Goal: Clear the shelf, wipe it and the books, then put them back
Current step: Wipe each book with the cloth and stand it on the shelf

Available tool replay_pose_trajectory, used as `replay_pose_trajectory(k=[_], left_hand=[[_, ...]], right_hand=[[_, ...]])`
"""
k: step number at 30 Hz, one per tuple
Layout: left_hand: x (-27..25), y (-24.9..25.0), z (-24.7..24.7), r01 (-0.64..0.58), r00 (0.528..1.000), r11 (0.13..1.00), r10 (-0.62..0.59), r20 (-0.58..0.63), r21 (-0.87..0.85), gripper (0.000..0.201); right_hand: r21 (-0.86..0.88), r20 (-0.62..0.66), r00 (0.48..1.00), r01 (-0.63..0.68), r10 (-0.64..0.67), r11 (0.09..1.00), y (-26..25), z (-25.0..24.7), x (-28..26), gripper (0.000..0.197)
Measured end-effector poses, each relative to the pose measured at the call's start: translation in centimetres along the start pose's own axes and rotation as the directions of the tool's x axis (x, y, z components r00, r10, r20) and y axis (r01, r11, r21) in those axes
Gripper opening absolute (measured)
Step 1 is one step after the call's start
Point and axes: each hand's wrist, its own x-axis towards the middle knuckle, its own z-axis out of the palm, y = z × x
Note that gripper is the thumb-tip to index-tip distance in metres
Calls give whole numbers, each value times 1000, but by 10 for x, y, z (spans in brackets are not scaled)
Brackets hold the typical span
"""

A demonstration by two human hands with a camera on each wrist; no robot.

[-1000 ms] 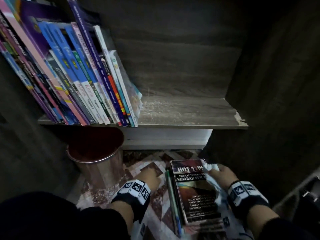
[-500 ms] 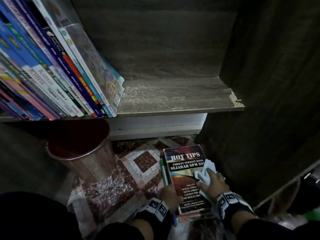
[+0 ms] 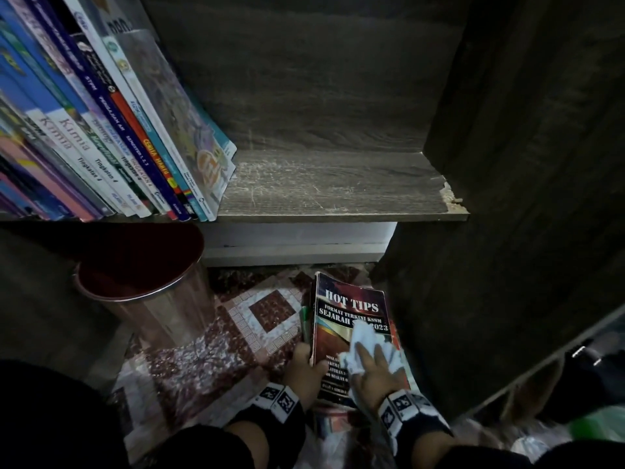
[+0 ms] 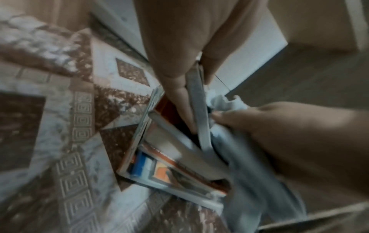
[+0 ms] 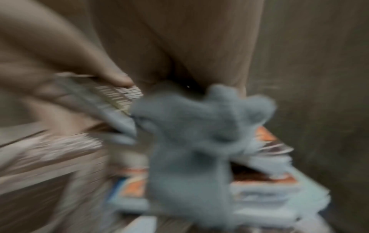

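**Wiping the top book on the floor pile, open shelf slot sits straight ahead**

The dark "HOT TIPS" paperback book (image 3: 350, 319) lies on top of a small pile of books (image 4: 171, 165) on the patterned brown-and-white floor mat (image 3: 257, 319), right against the dark wooden side panel (image 3: 507, 265). Its long axis runs away from the person, title end pointing at the shelf. The left hand (image 3: 306, 362) has its grip curled round the book's left edge, lifting it a bit. The right hand (image 3: 375, 370) lies with fingers flat, pressing a crumpled white cloth (image 3: 363, 346) on the cover, not clamped on anything.

The bit that matters: the bare right part of the grey wooden shelf board (image 3: 331, 184) is directly beyond and above the book, so I'd guess it's a straight lift forward. The left hand already has the book, so it's the closer one.

Leaning row of colourful books (image 3: 111, 137) fills the shelf's left side. Shiny metal bin with a red inside (image 3: 142, 292) stands on the floor to the left, well clear. The shelf's front edge overhangs, and its chipped right front corner (image 3: 451, 198) could snag.
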Motion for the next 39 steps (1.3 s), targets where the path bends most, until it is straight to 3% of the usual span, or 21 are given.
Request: replay_pose_trajectory(k=[4, 7, 9, 11, 14, 16, 17, 19, 20, 22, 23, 24, 25, 27, 30, 31, 33, 35, 37, 39], left_hand=[[-12, 7, -7, -49, 998, 999, 49, 32, -22, 30], [-20, 23, -21, -172, 981, 984, 175, 80, -40, 45], [-31, 44, -31, -202, 971, 978, 206, 119, -46, 51], [-45, 64, -42, -247, 955, 968, 251, 160, -45, 55], [-80, 91, -74, -365, 903, 929, 371, 215, -67, 57], [-98, 99, -97, -433, 863, 897, 441, 246, -90, 56], [-105, 102, -105, -454, 848, 883, 469, 245, -118, 52], [-117, 106, -115, -477, 833, 856, 512, 207, -199, 45], [-121, 109, -118, -498, 824, 833, 541, 171, -240, 47], [-127, 117, -122, -540, 805, 778, 589, 73, -321, 45], [-131, 122, -126, -557, 798, 753, 602, 25, -352, 42], [-134, 126, -131, -558, 796, 735, 605, 0, -386, 40], [-138, 127, -136, -555, 796, 721, 605, -13, -414, 40], [-146, 128, -142, -549, 792, 708, 610, -7, -444, 39], [-161, 131, -145, -498, 789, 707, 609, 76, -502, 40], [-165, 133, -146, -499, 779, 705, 620, 96, -503, 43], [-167, 135, -148, -519, 767, 688, 637, 79, -507, 43], [-165, 135, -150, -531, 770, 661, 638, 24, -529, 40], [-163, 133, -150, -536, 774, 652, 634, -4, -536, 37], [-159, 128, -149, -573, 770, 661, 637, -41, -485, 38]], right_hand=[[100, -35, 992, 127, -124, 987, -19, 16, -17, 57], [357, -242, 954, 255, -174, 899, -26, 14, -24, 55], [510, -412, 909, 287, -62, 811, -24, 2, -23, 54], [639, -517, 843, 262, 152, 723, -16, -19, -19, 55], [812, -528, 715, 265, 458, 520, -15, -61, -20, 61], [855, -512, 673, 342, 534, 389, -30, -84, -27, 62], [826, -558, 669, 396, 491, 400, -44, -93, -35, 60], [688, -689, 667, 477, 285, 547, -81, -104, -63, 52], [571, -756, 638, 529, 150, 628, -100, -105, -80, 51], [250, -842, 512, 649, -169, 718, -132, -99, -117, 53], [97, -820, 466, 685, -331, 722, -142, -91, -129, 52], [-19, -762, 454, 698, -462, 716, -147, -84, -140, 52], [-84, -694, 474, 694, -542, 715, -149, -82, -146, 52], [-135, -640, 516, 653, -569, 745, -143, -97, -153, 57], [-74, -791, 428, 644, -438, 762, -124, -145, -143, 47], [13, -833, 433, 636, -344, 771, -115, -161, -137, 39], [258, -850, 518, 574, -100, 777, -102, -176, -126, 42], [384, -812, 583, 525, 8, 759, -103, -164, -125, 53], [286, -787, 601, 553, -137, 783, -121, -133, -134, 57], [21, -732, 528, 650, -431, 760, -140, -104, -147, 56]])
